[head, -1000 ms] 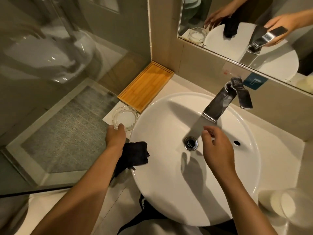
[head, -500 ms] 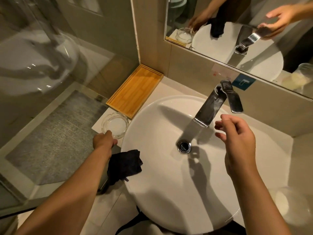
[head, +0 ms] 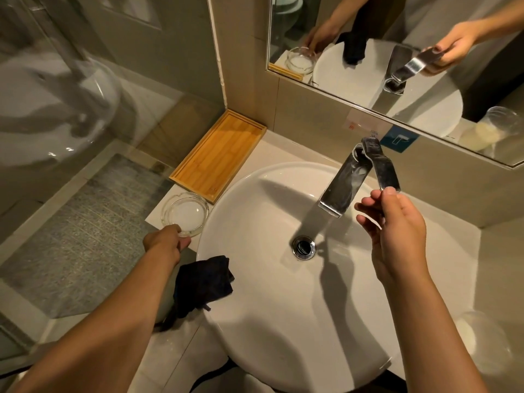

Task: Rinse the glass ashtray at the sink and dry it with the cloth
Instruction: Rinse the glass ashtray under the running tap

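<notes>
The clear glass ashtray sits on the counter corner, left of the white round sink. My left hand is at its near rim, fingers curled onto the glass. A dark cloth lies crumpled over the sink's left edge, just below that hand. My right hand reaches up to the chrome faucet handle, thumb and fingers pinching its free end; the mirror shows the same grip. No water shows under the spout.
A bamboo tray lies against the wall behind the ashtray. A glass shower partition borders the counter's left side. A clear cup stands at the right of the sink. The mirror hangs above the faucet.
My right hand rose from over the drain to the faucet handle's end. My left hand stayed by the ashtray's near rim and closed on it. The view shifted slightly.
</notes>
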